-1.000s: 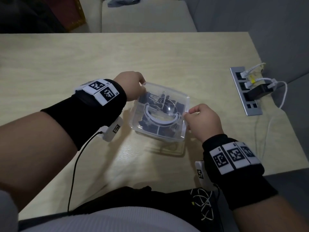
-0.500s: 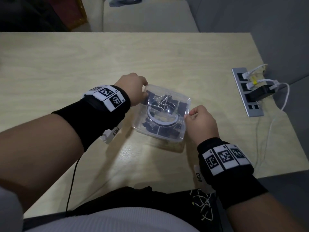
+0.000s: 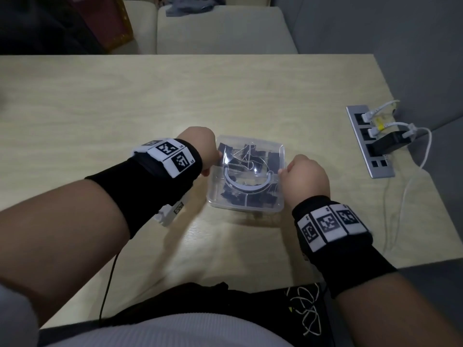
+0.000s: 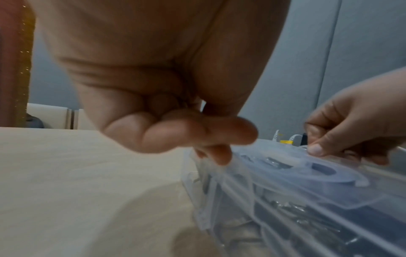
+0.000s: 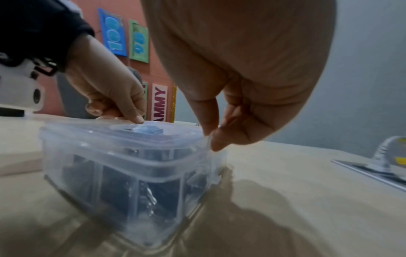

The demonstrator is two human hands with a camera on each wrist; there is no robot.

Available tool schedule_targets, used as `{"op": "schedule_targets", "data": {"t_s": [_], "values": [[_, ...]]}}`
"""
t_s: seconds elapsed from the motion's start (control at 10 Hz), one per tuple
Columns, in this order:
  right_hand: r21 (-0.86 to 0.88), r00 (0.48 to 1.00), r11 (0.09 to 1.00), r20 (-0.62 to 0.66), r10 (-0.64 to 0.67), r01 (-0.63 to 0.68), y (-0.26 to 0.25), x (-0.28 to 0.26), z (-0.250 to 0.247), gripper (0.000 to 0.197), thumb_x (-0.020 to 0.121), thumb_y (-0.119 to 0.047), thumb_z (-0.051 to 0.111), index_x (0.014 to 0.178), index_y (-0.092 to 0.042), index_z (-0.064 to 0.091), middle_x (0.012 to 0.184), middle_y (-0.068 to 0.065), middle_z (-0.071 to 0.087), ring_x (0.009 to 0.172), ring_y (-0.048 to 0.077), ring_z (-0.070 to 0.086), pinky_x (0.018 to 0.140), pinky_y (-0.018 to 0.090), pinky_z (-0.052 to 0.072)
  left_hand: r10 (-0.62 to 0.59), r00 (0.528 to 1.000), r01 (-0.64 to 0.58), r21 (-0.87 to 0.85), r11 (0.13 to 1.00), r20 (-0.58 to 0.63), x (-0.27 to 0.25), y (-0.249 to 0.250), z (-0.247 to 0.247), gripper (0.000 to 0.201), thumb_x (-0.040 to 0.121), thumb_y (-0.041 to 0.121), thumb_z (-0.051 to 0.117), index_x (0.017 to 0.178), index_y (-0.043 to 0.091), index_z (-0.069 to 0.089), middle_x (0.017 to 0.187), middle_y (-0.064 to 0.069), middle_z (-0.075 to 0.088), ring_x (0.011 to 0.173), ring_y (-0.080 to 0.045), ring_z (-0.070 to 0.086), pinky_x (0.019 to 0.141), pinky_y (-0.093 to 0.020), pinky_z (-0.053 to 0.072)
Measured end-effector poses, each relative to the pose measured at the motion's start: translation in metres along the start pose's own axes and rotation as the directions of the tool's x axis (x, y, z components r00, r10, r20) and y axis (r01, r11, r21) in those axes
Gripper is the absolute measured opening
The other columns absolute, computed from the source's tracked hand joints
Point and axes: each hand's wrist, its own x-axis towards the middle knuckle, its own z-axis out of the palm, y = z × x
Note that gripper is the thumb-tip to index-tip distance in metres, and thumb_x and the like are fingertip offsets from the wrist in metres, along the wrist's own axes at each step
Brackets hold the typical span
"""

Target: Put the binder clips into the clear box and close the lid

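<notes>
Both hands, left hand [image 3: 200,149] and right hand [image 3: 307,177], pinching lid [image 3: 250,166] edges, power strip [image 3: 370,144] nearby right

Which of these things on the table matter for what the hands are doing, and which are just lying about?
Part of the job:
clear box
lid
binder clips
left hand and right hand, each pinching a side edge of the lid

Just lying about:
power strip
white cables
black charger
</notes>
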Motion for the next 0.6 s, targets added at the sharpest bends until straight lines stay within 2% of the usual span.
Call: {"op": "schedule_targets", "data": {"t_s": [0.1,0.2,0.3,0.4,0.5,0.6], "values": [[-0.106,0.999,0.994,0.014,-0.037,0.038,-0.005,0.001,-0.002,0.014,0.094,-0.014,0.052,0.105,-0.005,0.056,0.11,0.015,0.059,0.088,0.031,0.057,0.065,0.031,0.036,-0.008,0.999,0.004,0.1,0.995,0.032,-0.001,0.003,-0.002,0.04,0.089,0.019,0.061,0.051,0.008,0.065,0.062,-0.005,0.069,0.053,-0.021,0.059,0.07,-0.031,0.053],[-0.113,0.999,0.993,0.023,-0.036,0.038,-0.005,0.0,-0.005,0.014,0.094,-0.016,0.052,0.104,-0.005,0.056,0.108,0.015,0.061,0.079,0.028,0.049,0.065,0.03,0.036,-0.03,0.999,0.026,0.106,0.994,0.037,-0.002,0.004,-0.001,0.042,0.09,0.019,0.061,0.05,0.008,0.063,0.051,-0.002,0.066,0.052,-0.02,0.058,0.065,-0.03,0.051],[-0.103,0.999,0.994,0.032,-0.019,0.022,-0.006,0.001,-0.008,0.016,0.094,-0.019,0.053,0.103,-0.006,0.055,0.106,0.015,0.062,0.077,0.027,0.046,0.064,0.031,0.037,-0.037,0.999,0.037,0.045,0.998,0.009,-0.006,0.006,-0.001,0.052,0.093,0.023,0.054,0.043,0.01,0.057,0.025,0.003,0.048,0.041,-0.015,0.051,0.051,-0.028,0.041],[-0.061,0.998,0.998,0.055,0.003,0.0,-0.003,0.001,-0.011,0.019,0.094,-0.027,0.053,0.095,-0.008,0.052,0.104,0.014,0.062,0.076,0.027,0.049,0.064,0.032,0.038,-0.015,0.999,0.014,-0.036,0.999,-0.032,-0.012,0.004,0.002,0.05,0.093,0.025,0.052,0.045,0.01,0.055,0.04,0.001,0.057,0.042,-0.013,0.053,0.049,-0.026,0.041],[-0.044,0.992,0.999,0.117,0.035,-0.03,0.001,0.0,-0.023,0.035,0.094,-0.042,0.05,0.1,-0.008,0.054,0.103,0.013,0.065,0.08,0.029,0.055,0.066,0.034,0.044,-0.025,0.996,0.014,-0.125,0.992,-0.091,-0.01,-0.002,-0.001,0.044,0.094,0.032,0.048,0.056,0.01,0.056,0.051,-0.002,0.066,0.045,-0.016,0.061,0.057,-0.027,0.051],[-0.027,0.987,1.0,0.163,-0.003,0.007,0.013,-0.006,-0.041,0.045,0.094,-0.05,0.045,0.11,-0.009,0.054,0.106,0.011,0.064,0.09,0.028,0.059,0.07,0.034,0.046,-0.043,0.994,0.021,-0.2,0.98,-0.105,-0.018,-0.012,-0.003,0.04,0.095,0.045,0.042,0.074,0.011,0.049,0.061,-0.003,0.071,0.055,-0.016,0.068,0.066,-0.032,0.054]]}}
